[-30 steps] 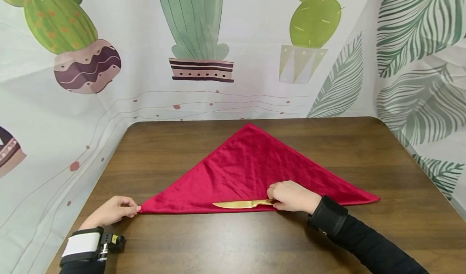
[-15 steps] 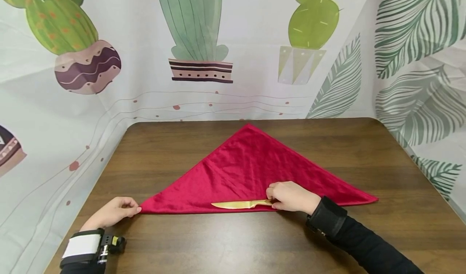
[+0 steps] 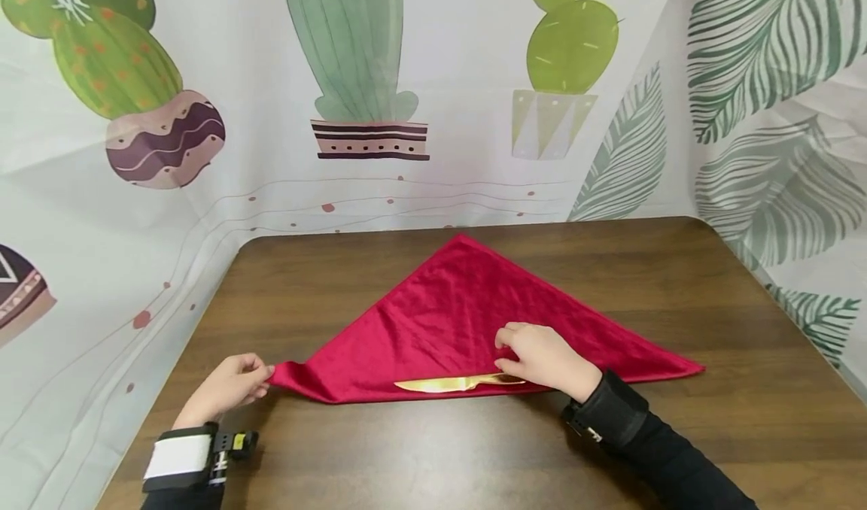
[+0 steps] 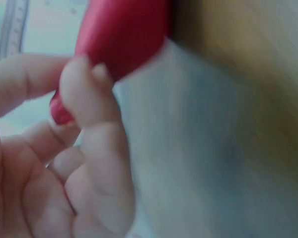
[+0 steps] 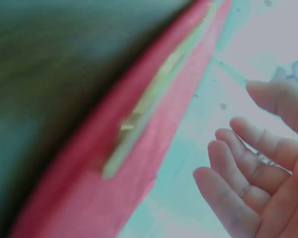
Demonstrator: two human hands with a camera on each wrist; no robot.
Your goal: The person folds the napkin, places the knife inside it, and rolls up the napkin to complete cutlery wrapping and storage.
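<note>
A red velvety cloth napkin (image 3: pixel 467 307), folded into a triangle, has its long side toward me. My left hand (image 3: pixel 226 384) pinches its left corner between thumb and fingertips, and that corner is lifted and bent inward. In the left wrist view the red corner (image 4: pixel 124 37) comes out between thumb and forefinger. A gold table knife (image 3: pixel 436 384) lies along the napkin's near edge, its blade to the left. My right hand (image 3: pixel 547 358) is just above the knife's handle end, fingers loosely bent and holding nothing. The right wrist view shows those fingers (image 5: pixel 228 193) apart from the knife (image 5: pixel 154 94).
The napkin lies on a brown wooden table (image 3: pixel 406 457) with rounded far corners. Behind it hangs a white cloth backdrop (image 3: pixel 474 66) printed with cacti and leaves, which also runs along the left side.
My left hand has raised the napkin's left corner and brought it up and to the right. My right hand has let go of the knife and lifted slightly. The knife stays on the napkin.
</note>
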